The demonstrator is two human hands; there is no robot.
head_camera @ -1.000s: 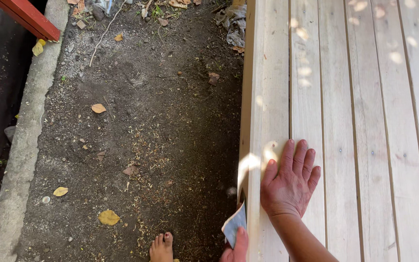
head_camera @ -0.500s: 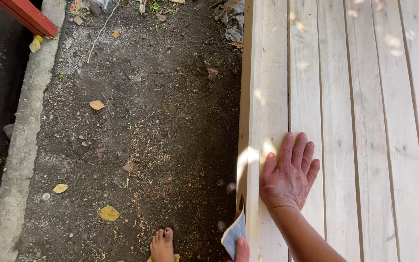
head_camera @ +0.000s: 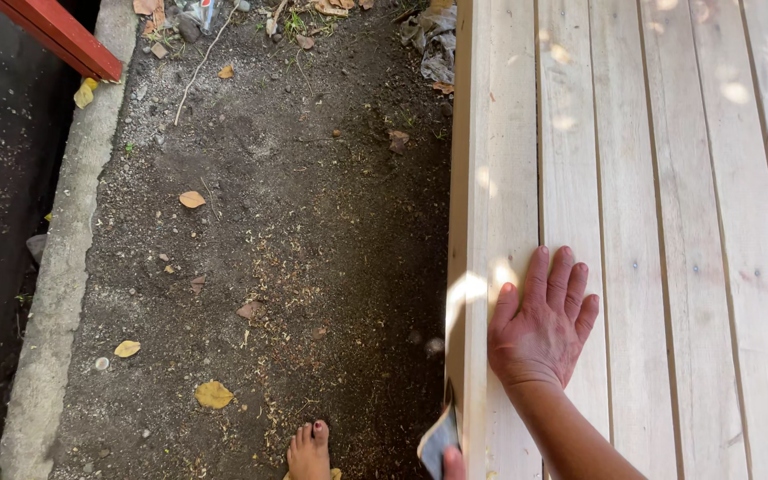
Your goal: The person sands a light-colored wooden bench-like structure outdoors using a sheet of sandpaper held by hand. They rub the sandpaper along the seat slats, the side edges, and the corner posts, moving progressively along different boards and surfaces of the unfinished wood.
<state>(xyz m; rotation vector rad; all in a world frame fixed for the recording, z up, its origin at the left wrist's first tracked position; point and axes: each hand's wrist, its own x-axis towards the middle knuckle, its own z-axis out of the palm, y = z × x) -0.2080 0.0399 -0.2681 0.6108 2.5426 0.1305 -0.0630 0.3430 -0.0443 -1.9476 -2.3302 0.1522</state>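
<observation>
Right hand (head_camera: 540, 324) lies flat, fingers spread, on the pale plank top (head_camera: 571, 160) near its left edge; left hand (head_camera: 453, 463), barely showing, pinches a grey sanding sheet (head_camera: 437, 440) against the plank's side; bare foot (head_camera: 308, 452) on the dirt (head_camera: 295, 222).
</observation>
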